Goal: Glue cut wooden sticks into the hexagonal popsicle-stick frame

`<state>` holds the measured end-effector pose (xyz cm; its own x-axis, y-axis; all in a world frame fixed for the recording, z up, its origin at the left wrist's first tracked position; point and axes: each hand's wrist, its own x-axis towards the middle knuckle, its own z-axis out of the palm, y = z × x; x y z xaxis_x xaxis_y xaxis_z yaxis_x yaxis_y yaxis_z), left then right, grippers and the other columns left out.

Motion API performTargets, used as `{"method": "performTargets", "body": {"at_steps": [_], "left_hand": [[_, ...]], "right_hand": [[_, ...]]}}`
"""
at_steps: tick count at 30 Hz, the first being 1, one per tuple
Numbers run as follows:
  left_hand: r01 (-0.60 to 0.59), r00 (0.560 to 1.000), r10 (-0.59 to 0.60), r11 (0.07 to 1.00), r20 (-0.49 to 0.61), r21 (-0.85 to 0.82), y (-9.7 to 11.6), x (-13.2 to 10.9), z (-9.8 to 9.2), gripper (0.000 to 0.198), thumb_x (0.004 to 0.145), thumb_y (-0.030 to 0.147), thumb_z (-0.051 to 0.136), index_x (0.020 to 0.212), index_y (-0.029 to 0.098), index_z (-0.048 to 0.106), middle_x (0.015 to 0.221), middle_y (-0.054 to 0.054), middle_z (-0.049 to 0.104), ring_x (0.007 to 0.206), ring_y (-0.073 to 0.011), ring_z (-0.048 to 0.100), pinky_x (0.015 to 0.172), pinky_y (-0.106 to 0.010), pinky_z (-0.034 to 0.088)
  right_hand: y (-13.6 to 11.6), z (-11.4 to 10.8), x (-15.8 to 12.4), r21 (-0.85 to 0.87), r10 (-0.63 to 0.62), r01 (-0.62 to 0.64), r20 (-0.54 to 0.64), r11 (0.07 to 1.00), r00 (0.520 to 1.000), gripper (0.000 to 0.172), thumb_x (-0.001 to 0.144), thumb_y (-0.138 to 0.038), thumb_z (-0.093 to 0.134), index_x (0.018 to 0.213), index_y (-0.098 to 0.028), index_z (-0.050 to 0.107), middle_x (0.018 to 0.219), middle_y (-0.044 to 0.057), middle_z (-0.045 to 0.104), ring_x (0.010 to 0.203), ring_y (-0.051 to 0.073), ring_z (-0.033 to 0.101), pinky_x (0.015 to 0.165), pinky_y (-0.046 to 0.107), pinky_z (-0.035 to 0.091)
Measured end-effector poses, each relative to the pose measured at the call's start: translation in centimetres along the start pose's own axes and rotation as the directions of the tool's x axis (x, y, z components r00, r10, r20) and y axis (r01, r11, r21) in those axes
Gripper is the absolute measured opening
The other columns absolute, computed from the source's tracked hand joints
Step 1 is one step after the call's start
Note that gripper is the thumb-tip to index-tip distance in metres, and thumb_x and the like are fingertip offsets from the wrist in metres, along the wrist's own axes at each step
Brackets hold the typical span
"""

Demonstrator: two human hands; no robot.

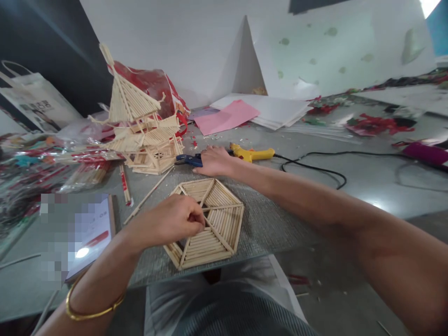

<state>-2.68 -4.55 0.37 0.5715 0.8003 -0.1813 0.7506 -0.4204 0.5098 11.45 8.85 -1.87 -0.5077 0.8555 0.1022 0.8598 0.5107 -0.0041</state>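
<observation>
Over the left part of an octagonal panel of thin wooden sticks [210,240], my left hand [178,217] is closed, thumb and fingertips together; whatever is between them is hidden. The panel lies flat on the mat, with stick spokes and several sections filled by parallel sticks. Farther forward, my right hand [216,161] is closed around the blue handles of a pair of cutters [189,160], whose jaws point left. Just beyond that hand, a yellow glue gun [254,154] lies on the table.
A stick-built pagoda model [140,126] stands at the back left. One loose stick [149,196] lies left of the panel. A tablet-like screen [89,238] is near my left forearm. A black cord [315,154] curves rightward. Pink paper [227,116] lies behind.
</observation>
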Motion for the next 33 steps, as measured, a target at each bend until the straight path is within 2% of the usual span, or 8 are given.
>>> {"method": "performTargets", "body": {"at_steps": [9, 14, 20, 25, 33], "left_hand": [[0.051, 0.992, -0.057, 0.997, 0.115, 0.054, 0.4, -0.2, -0.6, 0.020, 0.071, 0.024, 0.048, 0.076, 0.018, 0.067, 0.073, -0.001, 0.066, 0.063, -0.0116, 0.056, 0.056, -0.022, 0.035], [0.064, 0.993, -0.067, 0.997, 0.098, 0.036, 0.1, 0.0, -0.4, 0.021, 0.071, 0.026, 0.050, 0.076, 0.017, 0.068, 0.075, -0.001, 0.067, 0.065, -0.0121, 0.057, 0.058, -0.023, 0.036], [0.072, 0.995, -0.074, 0.997, 0.072, 0.027, -0.1, -0.3, 0.1, 0.018, 0.072, 0.026, 0.049, 0.072, 0.017, 0.065, 0.064, 0.001, 0.062, 0.057, -0.0100, 0.051, 0.053, -0.023, 0.033], [0.029, 0.999, -0.031, 0.994, 0.020, 0.109, 0.2, -0.6, 0.4, 0.018, 0.074, 0.023, 0.047, 0.072, 0.018, 0.064, 0.070, 0.000, 0.063, 0.062, -0.0109, 0.052, 0.059, -0.025, 0.033], [0.000, 1.000, 0.002, 0.972, -0.005, 0.234, 0.9, -0.6, 0.5, 0.021, 0.077, 0.023, 0.044, 0.073, 0.019, 0.064, 0.073, -0.002, 0.061, 0.073, -0.0150, 0.052, 0.067, -0.028, 0.034]], "right_hand": [[-0.2, 0.1, 0.0, -0.067, -0.003, 0.003, 0.009, 0.998, 1.000, 0.058, 0.078, -0.056, 0.044, 0.108, -0.010, 0.061, 0.109, 0.019, 0.059, 0.102, 0.034, 0.052, 0.081, 0.043, 0.042], [-0.2, 0.3, 0.0, -0.090, -0.013, 0.012, -0.006, 0.996, 1.000, 0.060, 0.079, -0.058, 0.041, 0.109, -0.010, 0.061, 0.110, 0.019, 0.059, 0.100, 0.034, 0.053, 0.080, 0.043, 0.042], [-0.4, 0.2, -0.2, -0.075, 0.020, -0.020, 0.002, 0.997, 1.000, 0.060, 0.079, -0.058, 0.042, 0.110, -0.009, 0.059, 0.112, 0.019, 0.058, 0.102, 0.032, 0.051, 0.083, 0.042, 0.040], [-0.3, 0.3, -0.2, -0.059, 0.022, -0.023, -0.018, 0.998, 1.000, 0.062, 0.078, -0.057, 0.044, 0.111, -0.008, 0.059, 0.112, 0.021, 0.057, 0.102, 0.034, 0.051, 0.083, 0.044, 0.039], [-0.3, 0.0, -0.5, -0.059, 0.008, -0.008, -0.013, 0.998, 1.000, 0.061, 0.078, -0.056, 0.045, 0.111, -0.007, 0.059, 0.109, 0.020, 0.058, 0.100, 0.033, 0.053, 0.080, 0.041, 0.040]]}}
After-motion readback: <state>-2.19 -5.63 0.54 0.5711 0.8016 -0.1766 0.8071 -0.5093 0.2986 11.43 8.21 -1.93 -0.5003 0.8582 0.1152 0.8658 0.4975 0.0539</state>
